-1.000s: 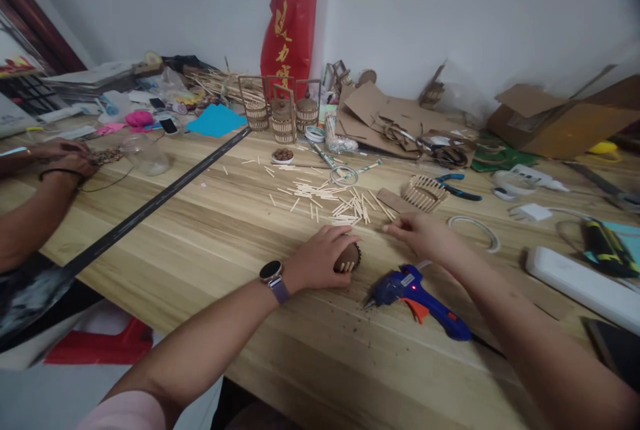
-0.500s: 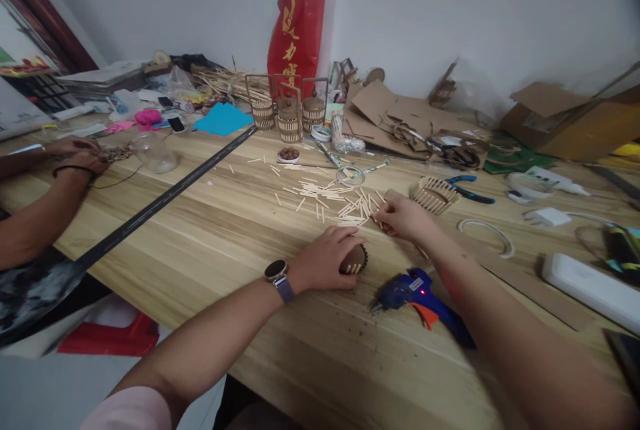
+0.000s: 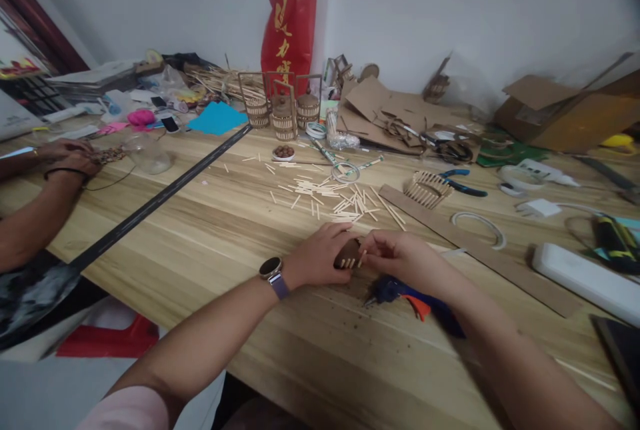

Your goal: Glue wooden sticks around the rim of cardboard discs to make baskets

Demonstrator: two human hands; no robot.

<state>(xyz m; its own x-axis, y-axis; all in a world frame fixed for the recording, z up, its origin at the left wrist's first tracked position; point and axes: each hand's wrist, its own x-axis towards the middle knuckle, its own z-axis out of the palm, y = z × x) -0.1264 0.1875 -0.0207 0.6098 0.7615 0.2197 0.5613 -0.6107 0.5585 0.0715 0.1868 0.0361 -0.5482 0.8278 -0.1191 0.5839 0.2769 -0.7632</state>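
Fingers curled round its edge, my left hand (image 3: 323,258) holds a small round brown base (image 3: 347,253) on the table. Several short pale pegs stand along the near rim of that base. My right hand (image 3: 393,253) is at the base's right side, pinching a short wooden stick (image 3: 363,257) against the rim. Just below my right hand lies a blue glue gun (image 3: 393,290) with an orange trigger, partly hidden by my forearm. Loose wooden sticks (image 3: 313,188) are scattered beyond both hands.
A cardboard strip (image 3: 480,253), slatted piece (image 3: 429,189) and blue-handled pliers (image 3: 465,183) lie to the right. Small baskets (image 3: 285,125) with tall handles stand behind, near a bowl of brown beads (image 3: 284,153). Another person's hands (image 3: 73,157) work at the left.
My right hand has come back from the loose sticks to the round base, bringing a stick. My left hand stays on the base. The view has shifted slightly.
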